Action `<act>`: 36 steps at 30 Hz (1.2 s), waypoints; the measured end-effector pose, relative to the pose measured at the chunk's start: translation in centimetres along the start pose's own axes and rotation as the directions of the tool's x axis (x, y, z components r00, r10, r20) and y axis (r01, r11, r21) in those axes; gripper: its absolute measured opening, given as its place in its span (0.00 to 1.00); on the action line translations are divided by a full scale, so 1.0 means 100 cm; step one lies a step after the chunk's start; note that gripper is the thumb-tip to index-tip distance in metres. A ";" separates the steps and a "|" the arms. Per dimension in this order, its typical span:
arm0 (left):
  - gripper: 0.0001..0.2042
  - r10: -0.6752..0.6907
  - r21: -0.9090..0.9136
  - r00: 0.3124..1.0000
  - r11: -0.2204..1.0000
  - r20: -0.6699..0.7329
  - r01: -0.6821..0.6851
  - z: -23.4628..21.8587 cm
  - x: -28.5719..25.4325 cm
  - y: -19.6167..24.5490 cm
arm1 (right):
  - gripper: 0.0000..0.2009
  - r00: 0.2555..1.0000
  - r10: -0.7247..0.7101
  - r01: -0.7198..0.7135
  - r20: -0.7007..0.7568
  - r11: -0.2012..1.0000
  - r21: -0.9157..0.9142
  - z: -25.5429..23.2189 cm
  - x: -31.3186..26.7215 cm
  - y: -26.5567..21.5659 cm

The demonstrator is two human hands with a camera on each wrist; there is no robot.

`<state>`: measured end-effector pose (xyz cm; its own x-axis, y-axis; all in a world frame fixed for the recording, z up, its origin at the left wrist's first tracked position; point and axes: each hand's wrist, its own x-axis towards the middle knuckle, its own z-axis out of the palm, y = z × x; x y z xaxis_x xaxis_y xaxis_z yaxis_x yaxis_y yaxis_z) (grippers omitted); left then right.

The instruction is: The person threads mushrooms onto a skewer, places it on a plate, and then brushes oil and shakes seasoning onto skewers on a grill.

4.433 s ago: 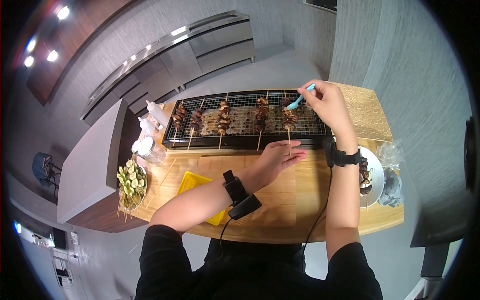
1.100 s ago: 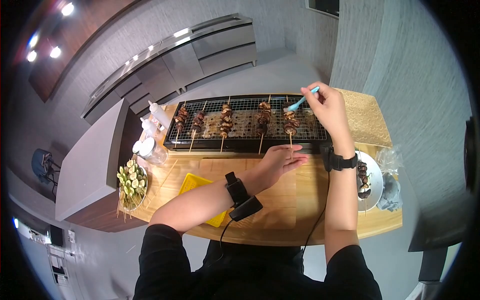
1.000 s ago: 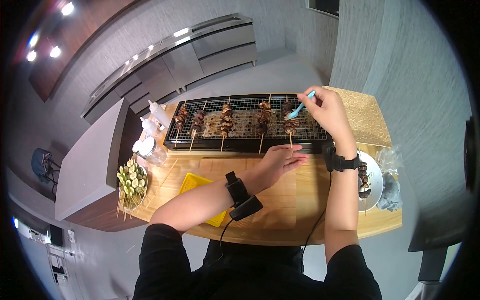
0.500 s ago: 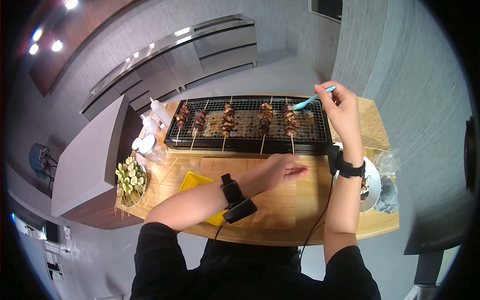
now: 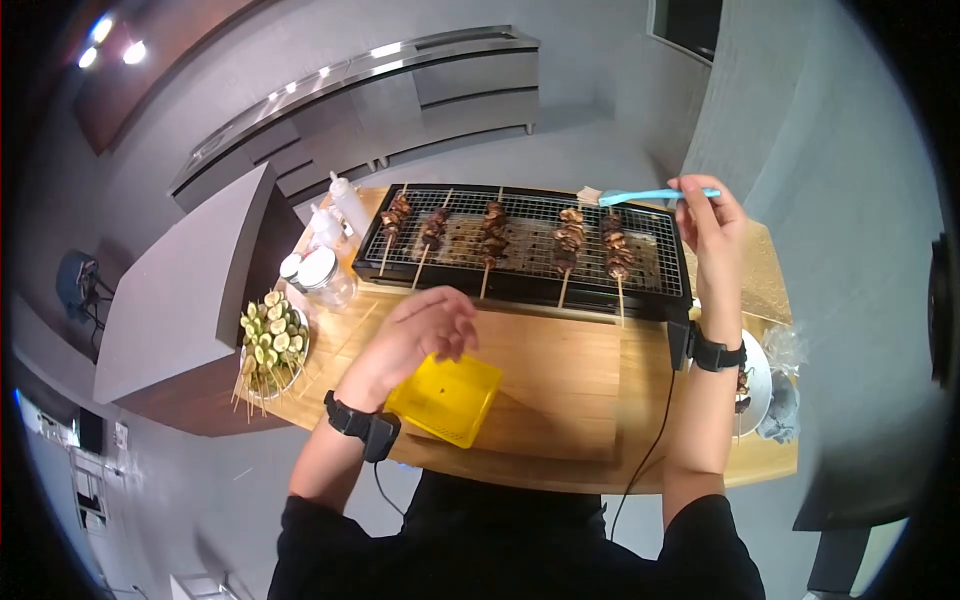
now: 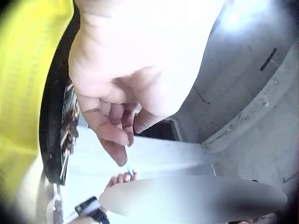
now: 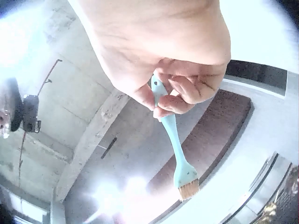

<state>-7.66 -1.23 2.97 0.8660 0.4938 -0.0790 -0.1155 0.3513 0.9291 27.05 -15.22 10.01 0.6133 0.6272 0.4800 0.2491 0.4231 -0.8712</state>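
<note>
My right hand pinches the handle of a light blue basting brush between thumb and fingers. In the head view the brush lies level above the far right part of the black grill, its bristles pointing left. Several skewers lie across the wire grate, among them the rightmost meat skewer and a mushroom-like skewer beside it. My left hand holds nothing, its fingers loosely bent, over the space between the grill's front edge and a yellow basket. In its wrist view, the left hand hangs fingers down.
A dish of zucchini skewers stands at the left, near glass jars and white squeeze bottles. A wooden board lies before the grill. At right are a white plate with skewers and a gold mat.
My left hand has let go of the rightmost skewer's stick and moved left, to above the yellow basket. The right hand has lifted the brush off that skewer, up and right.
</note>
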 end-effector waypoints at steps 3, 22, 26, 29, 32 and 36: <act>0.07 0.174 -0.069 0.972 0.980 -0.160 -0.187 -0.043 0.001 -0.017 | 0.09 0.998 0.066 -0.066 0.016 0.998 0.006 0.017 -0.010 0.001; 0.16 0.178 -0.234 0.917 0.933 -0.356 -0.272 -0.119 0.005 -0.041 | 0.15 0.963 0.253 -0.230 0.094 0.951 -0.206 0.066 -0.129 0.006; 0.17 0.142 -0.270 0.916 0.928 -0.376 -0.255 -0.124 0.009 -0.042 | 0.16 0.980 0.154 -0.193 -0.123 0.885 -0.423 0.019 -0.174 -0.002; 0.16 0.149 -0.268 0.918 0.928 -0.369 -0.258 -0.131 0.009 -0.047 | 0.16 0.962 0.111 -0.231 -0.251 0.821 -0.521 -0.013 -0.206 0.000; 0.17 0.150 -0.238 0.936 0.943 -0.318 -0.232 -0.135 0.011 -0.051 | 0.16 0.957 0.097 -0.252 -0.272 0.742 -0.621 -0.031 -0.231 0.004; 0.17 0.140 -0.082 0.954 0.983 -0.267 -0.167 -0.128 0.009 -0.051 | 0.16 0.947 0.145 -0.304 -0.286 0.689 -0.658 -0.039 -0.250 0.009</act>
<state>-12.56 7.62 -6.44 0.6798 0.7322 -0.0415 -0.2980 0.3275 0.8966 14.91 -33.09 -3.20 0.8313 0.4688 0.2987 0.4784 -0.3295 -0.8140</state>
